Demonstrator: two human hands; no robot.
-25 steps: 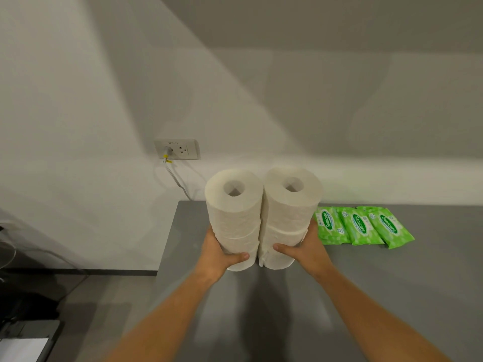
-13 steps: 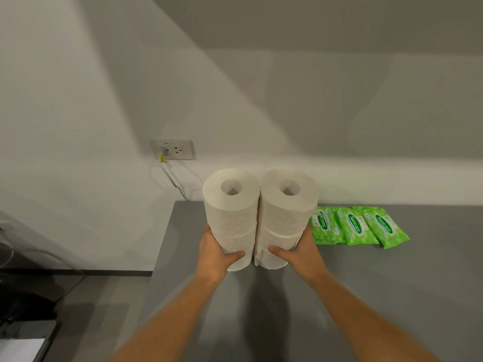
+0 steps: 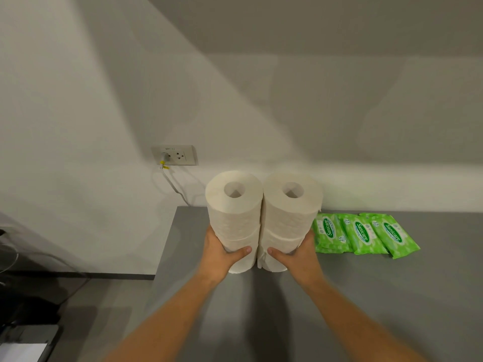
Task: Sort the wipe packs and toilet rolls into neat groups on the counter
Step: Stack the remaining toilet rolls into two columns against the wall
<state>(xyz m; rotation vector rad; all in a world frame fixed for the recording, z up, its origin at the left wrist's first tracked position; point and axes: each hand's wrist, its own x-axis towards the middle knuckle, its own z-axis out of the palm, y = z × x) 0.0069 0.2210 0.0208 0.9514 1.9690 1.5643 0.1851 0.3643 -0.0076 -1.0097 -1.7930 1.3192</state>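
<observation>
Left hand: the left hand (image 3: 222, 253) is wrapped around the lower roll of the left stack, thumb laid across its near face, fingers hidden behind it.
Right hand: the right hand (image 3: 296, 254) is clasped on the lower roll of the right stack in the same way, thumb pointed toward the left hand.
Left stack: two white paper toilet rolls (image 3: 234, 218) are stood upright one on the other, hollow core facing up, on the near-left part of the counter.
Right stack: two more white toilet rolls (image 3: 291, 218) are stacked likewise, pressed side to side against the left stack.
Counter: a flat grey counter (image 3: 392, 296) is seen under both stacks; whether the bottom rolls rest on it cannot be told.
Wipe packs: three green plastic wipe packs (image 3: 363, 235) marked "Sanicare" are laid flat in an overlapping row just right of the right stack, toward the far edge.
Wall: a white wall socket (image 3: 175, 155) with a cable plugged in is mounted far left, beyond the counter.
</observation>
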